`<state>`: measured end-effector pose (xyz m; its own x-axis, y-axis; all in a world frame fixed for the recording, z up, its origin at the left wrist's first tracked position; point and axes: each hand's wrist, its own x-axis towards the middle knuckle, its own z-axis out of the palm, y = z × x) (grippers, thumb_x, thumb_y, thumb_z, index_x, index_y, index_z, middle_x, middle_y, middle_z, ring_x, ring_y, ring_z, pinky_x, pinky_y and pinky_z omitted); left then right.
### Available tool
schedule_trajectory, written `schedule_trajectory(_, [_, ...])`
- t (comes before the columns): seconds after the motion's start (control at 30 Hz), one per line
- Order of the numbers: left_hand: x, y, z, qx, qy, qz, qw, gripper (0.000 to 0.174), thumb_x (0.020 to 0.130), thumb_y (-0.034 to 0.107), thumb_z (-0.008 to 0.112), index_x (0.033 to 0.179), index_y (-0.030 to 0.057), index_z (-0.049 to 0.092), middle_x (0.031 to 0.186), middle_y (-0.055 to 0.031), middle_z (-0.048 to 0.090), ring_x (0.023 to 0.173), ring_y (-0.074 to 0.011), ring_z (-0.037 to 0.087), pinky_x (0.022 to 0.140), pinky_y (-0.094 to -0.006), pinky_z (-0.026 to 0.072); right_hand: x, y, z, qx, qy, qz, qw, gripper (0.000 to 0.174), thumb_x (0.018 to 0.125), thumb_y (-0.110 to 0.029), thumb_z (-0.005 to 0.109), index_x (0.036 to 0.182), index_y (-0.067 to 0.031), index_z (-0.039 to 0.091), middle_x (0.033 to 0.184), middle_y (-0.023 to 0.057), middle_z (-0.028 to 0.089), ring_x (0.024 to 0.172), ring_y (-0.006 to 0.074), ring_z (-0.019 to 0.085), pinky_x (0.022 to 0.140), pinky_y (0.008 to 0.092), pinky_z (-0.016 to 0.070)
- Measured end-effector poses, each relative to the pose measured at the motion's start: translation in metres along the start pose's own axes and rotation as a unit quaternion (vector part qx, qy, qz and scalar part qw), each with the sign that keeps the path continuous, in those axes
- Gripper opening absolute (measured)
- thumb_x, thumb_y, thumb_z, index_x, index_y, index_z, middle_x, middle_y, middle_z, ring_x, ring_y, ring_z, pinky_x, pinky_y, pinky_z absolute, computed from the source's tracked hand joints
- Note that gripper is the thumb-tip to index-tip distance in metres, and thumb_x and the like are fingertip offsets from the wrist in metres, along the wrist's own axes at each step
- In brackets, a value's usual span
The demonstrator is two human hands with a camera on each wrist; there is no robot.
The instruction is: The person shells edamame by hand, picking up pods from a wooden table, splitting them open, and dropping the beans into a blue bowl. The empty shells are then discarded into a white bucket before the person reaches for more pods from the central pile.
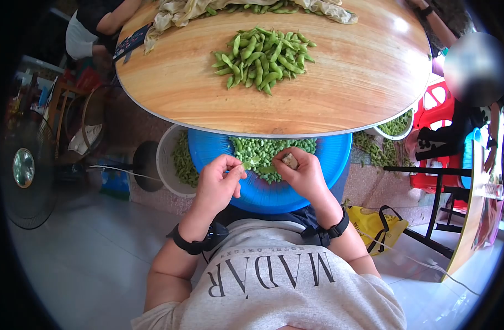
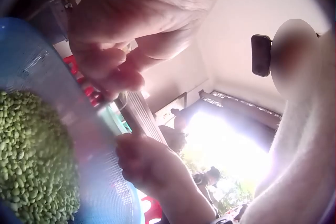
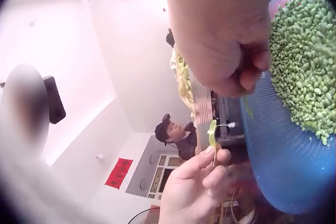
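My left hand (image 1: 214,182) pinches a green soybean pod (image 3: 212,132) between thumb and forefinger; in the right wrist view the pod points up from the fingertips. Opposite it, my right hand (image 1: 305,175) has curled fingers, with a thin green pod piece (image 3: 248,107) at their tips. A whitish-brown wrap or patch (image 1: 290,160) shows by the right thumb and forefinger. Both hands are over a blue plastic basket (image 1: 335,160) in front of my lap. Shelled green beans (image 1: 301,145) cover its bottom; the table edge hides its far side.
Beyond the basket stands a round wooden table (image 1: 175,82) with a heap of unshelled pods (image 1: 263,58) and a cloth (image 1: 177,14) at its far side. A white tub (image 1: 165,165) of pods is at the left. A yellow bag (image 1: 376,225) lies on the right. Other people sit around.
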<state>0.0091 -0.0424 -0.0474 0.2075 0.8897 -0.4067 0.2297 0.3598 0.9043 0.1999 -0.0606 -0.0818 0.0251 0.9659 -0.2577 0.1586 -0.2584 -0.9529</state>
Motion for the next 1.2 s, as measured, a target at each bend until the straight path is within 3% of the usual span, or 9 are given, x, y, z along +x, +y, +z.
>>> schedule_trajectory(0.1, [0.001, -0.002, -0.002, -0.011, 0.008, -0.001, 1.000, 0.008, 0.087, 0.008, 0.052, 0.088, 0.0002, 0.052, 0.074, -0.0086, 0.059, 0.045, -0.0069, 0.049, 0.040, -0.0177, 0.0356, 0.002, 0.019, -0.001, -0.043, 0.043, -0.081, 0.995, 0.009, 0.078, -0.008, 0.062, 0.084, -0.0015, 0.060, 0.064, 0.0013, 0.057, 0.056, 0.0048, 0.049, 0.050, 0.0215, 0.0407])
schedule_trajectory(0.2, [0.001, 0.001, -0.003, -0.053, -0.009, -0.007, 0.999, 0.008, 0.087, 0.009, 0.051, 0.088, 0.0008, 0.052, 0.077, -0.0093, 0.061, 0.048, -0.0084, 0.053, 0.041, -0.0173, 0.0357, 0.004, 0.021, -0.005, -0.093, 0.054, -0.095, 0.990, 0.010, 0.078, -0.009, 0.061, 0.085, -0.0014, 0.061, 0.065, 0.0010, 0.058, 0.056, 0.0049, 0.051, 0.050, 0.0208, 0.0415])
schedule_trajectory(0.3, [0.002, -0.003, 0.004, -0.071, -0.053, 0.012, 0.996, 0.007, 0.087, 0.008, 0.051, 0.088, 0.0013, 0.051, 0.076, -0.0082, 0.060, 0.051, -0.0097, 0.056, 0.042, -0.0174, 0.0366, 0.000, 0.003, -0.005, 0.070, -0.034, 0.025, 0.997, 0.010, 0.078, -0.009, 0.060, 0.084, -0.0013, 0.061, 0.066, 0.0029, 0.061, 0.056, 0.0080, 0.056, 0.049, 0.0225, 0.0436])
schedule_trajectory(0.43, [0.002, -0.004, 0.015, -0.107, -0.120, -0.031, 0.987, 0.006, 0.087, 0.007, 0.051, 0.087, 0.0015, 0.050, 0.073, -0.0065, 0.058, 0.053, -0.0102, 0.056, 0.043, -0.0179, 0.0377, -0.003, -0.010, -0.003, 0.175, -0.111, 0.060, 0.977, 0.009, 0.079, -0.009, 0.062, 0.085, -0.0019, 0.061, 0.065, 0.0002, 0.059, 0.055, 0.0052, 0.054, 0.049, 0.0193, 0.0428])
schedule_trajectory(0.67, [-0.009, 0.001, -0.055, -0.006, 0.055, 0.023, 0.998, 0.005, 0.084, 0.001, 0.053, 0.089, -0.0003, 0.053, 0.072, -0.0075, 0.060, 0.049, -0.0070, 0.052, 0.041, -0.0172, 0.0377, 0.002, -0.005, -0.007, 0.122, -0.111, 0.067, 0.984, 0.008, 0.079, -0.010, 0.063, 0.084, -0.0037, 0.060, 0.062, -0.0004, 0.056, 0.053, 0.0048, 0.051, 0.046, 0.0196, 0.0404])
schedule_trajectory(0.93, [-0.018, -0.009, -0.012, -0.029, -0.043, 0.008, 0.999, 0.005, 0.085, 0.003, 0.052, 0.090, 0.0015, 0.052, 0.075, -0.0071, 0.060, 0.049, -0.0080, 0.054, 0.041, -0.0177, 0.0382, 0.010, -0.015, 0.033, 0.146, -0.170, 0.045, 0.974, 0.014, 0.080, -0.015, 0.065, 0.082, -0.0038, 0.057, 0.060, -0.0004, 0.054, 0.053, 0.0049, 0.050, 0.044, 0.0200, 0.0394])
schedule_trajectory(1.07, [-0.014, -0.009, -0.036, -0.023, 0.030, 0.010, 0.999, 0.005, 0.084, 0.002, 0.053, 0.089, 0.0017, 0.053, 0.070, -0.0053, 0.058, 0.048, -0.0067, 0.052, 0.042, -0.0179, 0.0394, 0.011, -0.009, 0.028, 0.095, -0.145, 0.010, 0.985, 0.014, 0.080, -0.014, 0.065, 0.085, -0.0026, 0.058, 0.060, 0.0005, 0.054, 0.054, 0.0053, 0.050, 0.047, 0.0213, 0.0403])
schedule_trajectory(1.13, [-0.015, -0.004, -0.076, 0.137, 0.063, -0.046, 0.988, 0.022, 0.080, 0.005, 0.060, 0.102, 0.0009, 0.057, 0.081, -0.0107, 0.063, 0.050, -0.0102, 0.056, 0.048, -0.0227, 0.0459, 0.014, -0.002, 0.018, 0.062, -0.115, 0.000, 0.991, 0.015, 0.079, -0.014, 0.065, 0.086, -0.0021, 0.059, 0.060, 0.0017, 0.055, 0.055, 0.0059, 0.051, 0.049, 0.0220, 0.0414])
schedule_trajectory(1.2, [-0.019, -0.001, -0.105, 0.471, 0.088, 0.079, 0.874, 0.025, 0.076, 0.017, 0.064, 0.097, 0.0048, 0.062, 0.083, -0.0164, 0.064, 0.066, -0.0292, 0.062, 0.061, -0.0367, 0.0498, 0.015, 0.001, 0.009, -0.072, -0.104, -0.052, 0.991, 0.018, 0.075, -0.013, 0.065, 0.088, -0.0020, 0.061, 0.071, 0.0119, 0.061, 0.063, 0.0212, 0.060, 0.058, 0.0307, 0.0476])
